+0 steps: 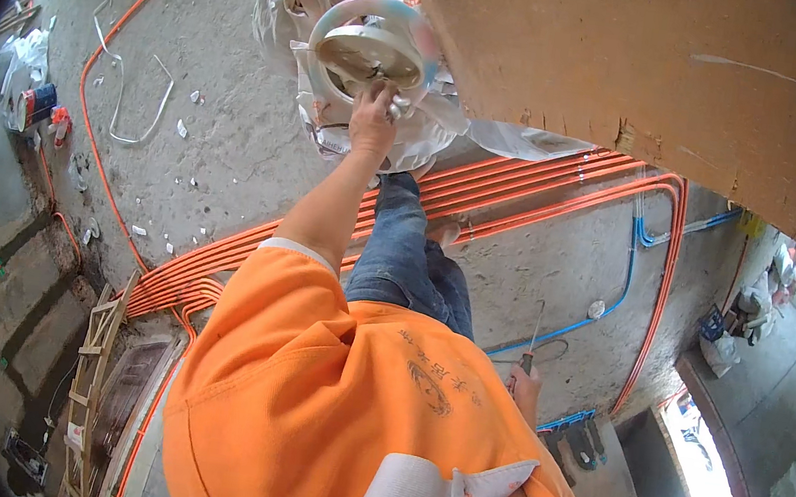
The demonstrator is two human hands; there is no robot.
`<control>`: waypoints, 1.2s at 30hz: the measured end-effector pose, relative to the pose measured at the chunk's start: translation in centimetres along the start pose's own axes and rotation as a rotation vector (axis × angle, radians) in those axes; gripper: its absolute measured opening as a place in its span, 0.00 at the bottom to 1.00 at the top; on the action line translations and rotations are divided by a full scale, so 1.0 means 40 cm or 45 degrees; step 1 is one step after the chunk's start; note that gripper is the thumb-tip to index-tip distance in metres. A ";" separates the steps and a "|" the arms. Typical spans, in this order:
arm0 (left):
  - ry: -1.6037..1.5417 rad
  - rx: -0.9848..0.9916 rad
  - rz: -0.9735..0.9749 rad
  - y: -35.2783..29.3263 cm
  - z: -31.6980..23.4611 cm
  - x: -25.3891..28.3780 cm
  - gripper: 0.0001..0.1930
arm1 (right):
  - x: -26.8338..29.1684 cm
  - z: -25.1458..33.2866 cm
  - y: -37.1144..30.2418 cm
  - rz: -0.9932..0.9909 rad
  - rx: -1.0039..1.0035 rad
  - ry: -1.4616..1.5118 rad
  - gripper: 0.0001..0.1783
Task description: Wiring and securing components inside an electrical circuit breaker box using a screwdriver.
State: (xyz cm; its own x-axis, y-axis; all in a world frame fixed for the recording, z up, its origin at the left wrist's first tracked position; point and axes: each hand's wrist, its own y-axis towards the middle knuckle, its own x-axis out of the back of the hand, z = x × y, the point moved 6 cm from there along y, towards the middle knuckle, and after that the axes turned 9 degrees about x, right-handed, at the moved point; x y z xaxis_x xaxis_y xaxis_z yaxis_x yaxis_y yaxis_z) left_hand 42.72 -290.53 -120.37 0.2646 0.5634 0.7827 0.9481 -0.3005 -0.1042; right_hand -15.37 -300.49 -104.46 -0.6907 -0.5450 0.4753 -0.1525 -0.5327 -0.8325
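Observation:
My left hand reaches forward to the near side of a round white tub, its fingers curled at the rim. Small white pieces show beside the fingers; what the fingers hold is too small to tell. Inside the tub are a pale curved rim and a brownish hollow with a small dark thing in it. The tub stands among crumpled white plastic bags. Low at my right side, my right hand is closed around the dark handle of a screwdriver, its thin shaft pointing forward.
Several orange pipes run across the concrete floor close to my legs. Blue pipes bend at the right. A large brown board overhangs the front right. White strips lie left, and a wooden frame stands lower left.

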 end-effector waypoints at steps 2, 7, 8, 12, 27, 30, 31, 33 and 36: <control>0.129 -0.006 0.001 -0.016 0.019 -0.006 0.25 | -0.002 -0.007 0.002 -0.018 -0.003 -0.009 0.06; 0.150 0.097 0.024 -0.005 0.057 -0.015 0.21 | -0.012 0.010 -0.007 -0.037 -0.012 0.017 0.08; 0.154 0.084 -0.024 0.007 0.056 -0.006 0.19 | -0.010 0.002 -0.008 -0.030 -0.024 0.012 0.08; 0.224 0.370 0.205 0.111 0.058 -0.008 0.18 | -0.003 -0.026 -0.005 -0.038 -0.003 0.043 0.08; -0.356 0.683 0.440 -0.016 0.330 -0.142 0.04 | -0.048 -0.115 0.019 0.700 0.390 1.231 0.07; -0.073 0.813 0.633 -0.196 0.395 -0.191 0.14 | -0.009 -0.159 0.059 -0.083 0.033 0.184 0.08; -0.020 0.811 0.728 -0.238 0.340 -0.199 0.14 | -0.008 -0.153 0.032 -0.111 0.029 0.223 0.08; 0.038 0.761 0.846 -0.287 0.231 -0.181 0.14 | 0.001 -0.149 -0.014 -0.124 0.035 0.393 0.09; -0.074 0.973 0.927 -0.309 0.194 -0.190 0.12 | 0.039 -0.165 -0.002 -0.118 0.053 0.344 0.09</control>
State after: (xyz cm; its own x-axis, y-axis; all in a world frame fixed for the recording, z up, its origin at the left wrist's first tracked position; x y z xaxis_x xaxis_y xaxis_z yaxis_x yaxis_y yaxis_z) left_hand 30.34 -285.13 -129.79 0.8032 0.4842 0.3471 0.4108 -0.0280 -0.9113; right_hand -21.10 -297.03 -105.55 -0.8392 -0.3034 0.4513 -0.1987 -0.6014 -0.7738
